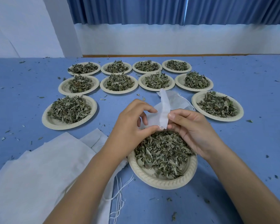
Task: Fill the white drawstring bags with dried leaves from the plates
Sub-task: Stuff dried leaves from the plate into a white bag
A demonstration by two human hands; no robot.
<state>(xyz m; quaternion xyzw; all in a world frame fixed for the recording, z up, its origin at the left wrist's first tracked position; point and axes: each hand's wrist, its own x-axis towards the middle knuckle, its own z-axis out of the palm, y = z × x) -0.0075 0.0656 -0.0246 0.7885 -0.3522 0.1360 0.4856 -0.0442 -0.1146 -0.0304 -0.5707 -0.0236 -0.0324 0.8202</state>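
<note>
Both the left hand [132, 122] and the right hand [189, 126] pinch the hem of a limp white bag [162, 109] held just above the nearest plate [160, 183] of dried leaves [163, 152], apparently working its mouth open, so the next move calls for spreading it and scooping leaves in

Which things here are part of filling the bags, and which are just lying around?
Part of the job: left hand and right hand, both pinching the small white bag; near plate with dried leaves; ten other full plates; pile of spare bags.
Just lying about: leaf crumbs scattered on the table; blue curtain.
</note>
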